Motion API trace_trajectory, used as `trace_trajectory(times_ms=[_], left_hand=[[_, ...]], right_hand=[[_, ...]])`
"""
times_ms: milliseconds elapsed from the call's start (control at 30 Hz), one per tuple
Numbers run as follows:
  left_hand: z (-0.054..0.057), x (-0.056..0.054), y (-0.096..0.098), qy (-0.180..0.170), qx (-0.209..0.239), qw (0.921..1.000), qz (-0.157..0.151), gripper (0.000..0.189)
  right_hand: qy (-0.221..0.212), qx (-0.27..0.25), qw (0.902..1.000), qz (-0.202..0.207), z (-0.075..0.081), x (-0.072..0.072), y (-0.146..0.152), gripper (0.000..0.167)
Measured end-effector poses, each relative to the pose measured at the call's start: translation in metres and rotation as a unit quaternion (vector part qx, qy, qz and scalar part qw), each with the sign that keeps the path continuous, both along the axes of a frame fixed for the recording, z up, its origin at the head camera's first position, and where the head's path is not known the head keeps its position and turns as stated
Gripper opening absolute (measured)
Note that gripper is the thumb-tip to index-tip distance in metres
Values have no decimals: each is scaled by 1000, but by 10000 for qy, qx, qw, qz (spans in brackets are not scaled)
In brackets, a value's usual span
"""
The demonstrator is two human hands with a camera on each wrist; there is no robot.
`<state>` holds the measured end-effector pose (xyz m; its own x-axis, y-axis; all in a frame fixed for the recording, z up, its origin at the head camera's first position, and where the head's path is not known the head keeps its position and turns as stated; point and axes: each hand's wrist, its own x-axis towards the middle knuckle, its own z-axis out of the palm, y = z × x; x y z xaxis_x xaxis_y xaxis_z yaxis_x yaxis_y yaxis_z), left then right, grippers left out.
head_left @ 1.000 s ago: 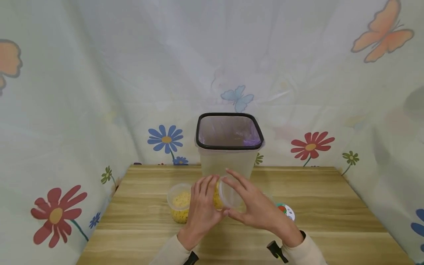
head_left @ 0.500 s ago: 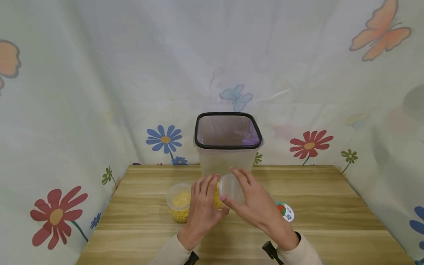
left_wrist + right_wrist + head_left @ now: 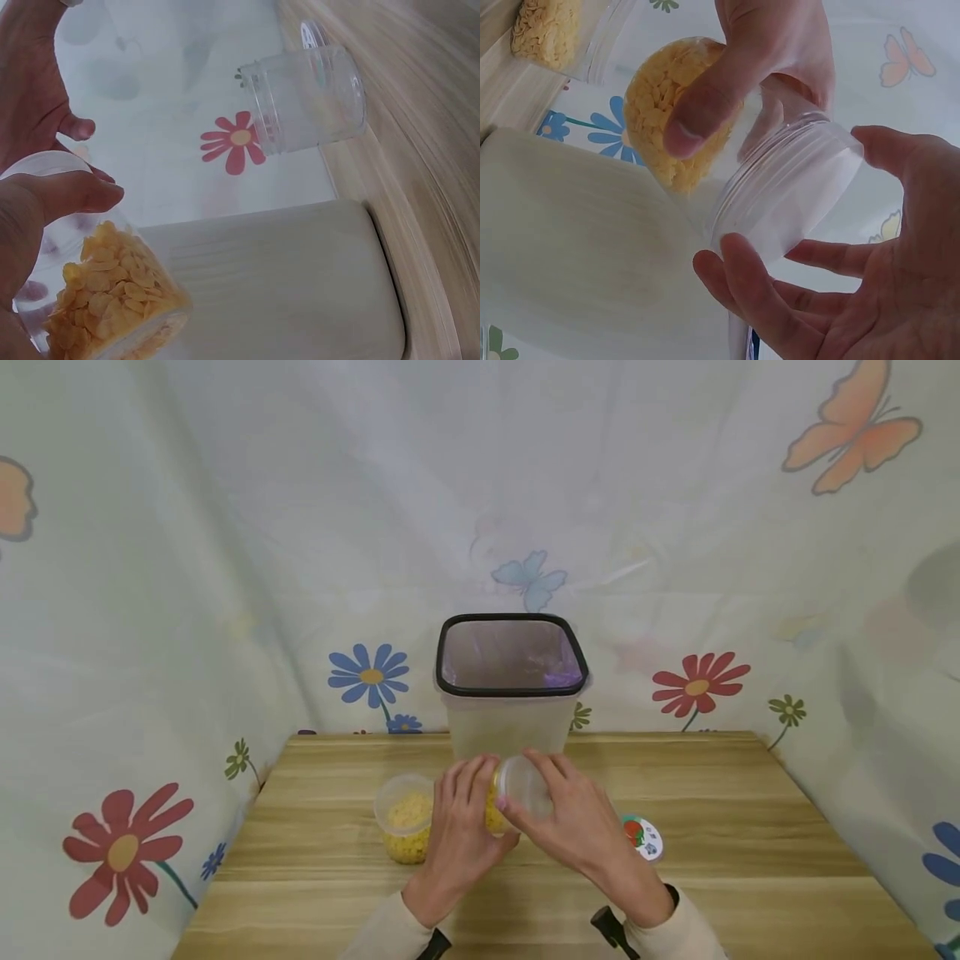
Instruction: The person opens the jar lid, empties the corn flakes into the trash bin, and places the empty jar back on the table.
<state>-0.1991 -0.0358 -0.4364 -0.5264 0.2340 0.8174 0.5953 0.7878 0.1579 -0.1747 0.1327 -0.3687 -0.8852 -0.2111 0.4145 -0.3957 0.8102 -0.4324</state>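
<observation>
While the left hand holds the flake jar sideways in the head view, its lid faces three o'clock, into the right hand; from the left wrist, the base points to five o'clock; from the right wrist, the long axis runs ten to four (lid nearer the right hand), spread fingertips gripping the lid's rim

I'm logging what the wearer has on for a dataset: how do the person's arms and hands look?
The left hand and right hand wear no gloves. The left sleeve and right sleeve are plain cream. A black band shows at the right cuff, and a small black fitting sticks out beside each wrist.
</observation>
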Motion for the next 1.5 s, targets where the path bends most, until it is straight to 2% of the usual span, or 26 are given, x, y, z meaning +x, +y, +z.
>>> trace_trajectory(times_ms=[167, 333, 433, 567, 767, 900, 1000, 1133, 1200, 1333, 1500], left_hand=[[0, 1, 0, 9, -52, 10000, 23, 92], [2, 1, -1, -36, -76, 10000, 44, 89], [3, 1, -2, -58, -56, 10000, 32, 89], [4, 1, -3, -88, -44, 10000, 0, 95], [4, 2, -4, -88, -58, 9999, -1, 102], [4, 3, -4, -116, -63, 9999, 23, 101], [4, 4, -4, -148, -33, 9999, -7, 100], [4, 4, -4, -64, 16, 10000, -32, 88], [4, 3, -4, -9, 33, 10000, -13, 81], [3, 3, -4, 52, 53, 10000, 44, 79], [4, 4, -5, -33, 52, 9999, 100, 90]], right_hand=[[40, 15, 9995, 297, 3, 1, 4, 68], [111, -66, 9952, 966, 6, -1, 10, 69], [267, -39, 9892, 1442, 7, -3, 14, 70], [670, 262, 9787, 1921, 7, -6, 19, 72], [1187, 586, 9610, 2428, 5, -9, 22, 79], [1158, 635, 9572, 2574, 3, -9, 24, 84], [876, 422, 9667, 2366, 3, -5, 21, 88], [503, 81, 9855, 1620, 3, 0, 12, 87], [394, 10, 9919, 1210, 3, 3, 6, 85], [290, -26, 9978, 601, 4, 5, -1, 80], [164, -34, 9997, 172, 4, 6, -6, 75]])
